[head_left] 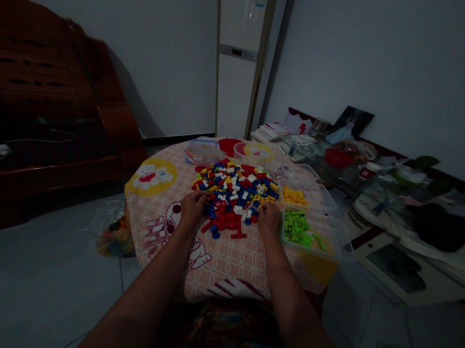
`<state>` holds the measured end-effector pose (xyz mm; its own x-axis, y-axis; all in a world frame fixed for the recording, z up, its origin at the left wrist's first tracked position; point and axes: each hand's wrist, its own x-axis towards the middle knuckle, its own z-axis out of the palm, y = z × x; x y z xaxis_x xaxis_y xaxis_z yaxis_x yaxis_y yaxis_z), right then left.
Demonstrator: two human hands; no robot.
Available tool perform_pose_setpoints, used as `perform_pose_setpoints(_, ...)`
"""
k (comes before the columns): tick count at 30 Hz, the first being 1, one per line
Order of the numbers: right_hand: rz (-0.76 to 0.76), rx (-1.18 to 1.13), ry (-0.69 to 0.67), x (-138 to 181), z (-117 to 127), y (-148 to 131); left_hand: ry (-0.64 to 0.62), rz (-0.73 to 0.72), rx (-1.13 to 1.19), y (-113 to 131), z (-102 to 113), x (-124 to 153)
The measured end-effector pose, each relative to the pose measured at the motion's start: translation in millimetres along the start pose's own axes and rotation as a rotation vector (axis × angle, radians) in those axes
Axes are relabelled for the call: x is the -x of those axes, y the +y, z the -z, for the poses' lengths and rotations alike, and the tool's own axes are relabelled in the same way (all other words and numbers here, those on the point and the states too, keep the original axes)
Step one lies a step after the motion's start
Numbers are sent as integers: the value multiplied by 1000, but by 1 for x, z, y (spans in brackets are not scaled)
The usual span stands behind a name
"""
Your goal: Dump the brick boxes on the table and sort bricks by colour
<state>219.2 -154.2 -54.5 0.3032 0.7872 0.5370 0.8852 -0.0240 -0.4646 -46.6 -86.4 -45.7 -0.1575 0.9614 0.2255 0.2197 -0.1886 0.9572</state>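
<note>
A heap of toy building bricks [234,188] in red, blue, white and yellow lies on the round table, between my two hands. At the heap's left edge is my left hand [193,207], its fingers bent and drawn together against the bricks. My right hand [269,218] rests at the right edge, also with curled fingers, close to some blue and white bricks. What either hand pinches is too small and dark to make out. Red bricks [227,219] spread in front of the heap. Just right of my right hand, a clear plastic box holds green bricks [297,227].
Another clear tray holds yellow bricks [295,196]. Clear containers [205,151] stand at the back of the patterned tablecloth [230,264]. A cluttered glass shelf [343,173] is on the right, a wooden bench [53,118] on the left. A plastic bag [117,236] sits on the floor.
</note>
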Motion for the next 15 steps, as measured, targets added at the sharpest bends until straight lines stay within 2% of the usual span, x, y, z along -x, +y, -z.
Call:
perform_pose_setpoints(6, -18, -71, 42, 2, -3, 4, 3, -6, 16, 1, 0, 0)
perform_pose_setpoints(15, 2, 35, -48, 2, -3, 2, 9, -33, 2, 3, 0, 1)
